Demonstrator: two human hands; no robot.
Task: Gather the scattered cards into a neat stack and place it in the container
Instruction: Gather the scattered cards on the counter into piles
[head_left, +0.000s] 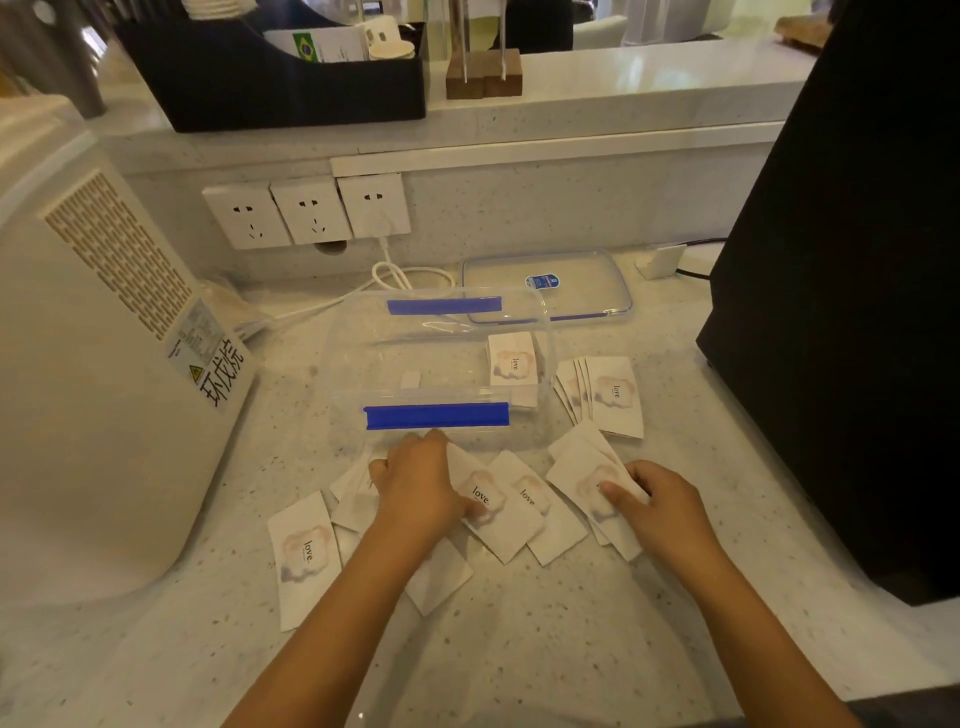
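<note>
Head view shows your left hand (415, 483) flat with fingers spread, pressing the scattered cards (506, 512) at lower centre on the bench (571, 649), gripping nothing. Your right hand (660, 501), just right of them, pins a tilted card (587, 486) under loosely curled fingers. The clear container (436, 415) sits open directly above both hands, nearer your left, its long axis running left to right.

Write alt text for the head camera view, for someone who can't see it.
Two bare hands, left and right, press on scattered white "love" cards on a speckled pale counter, before an open clear plastic container with blue clips holding one card.
</note>
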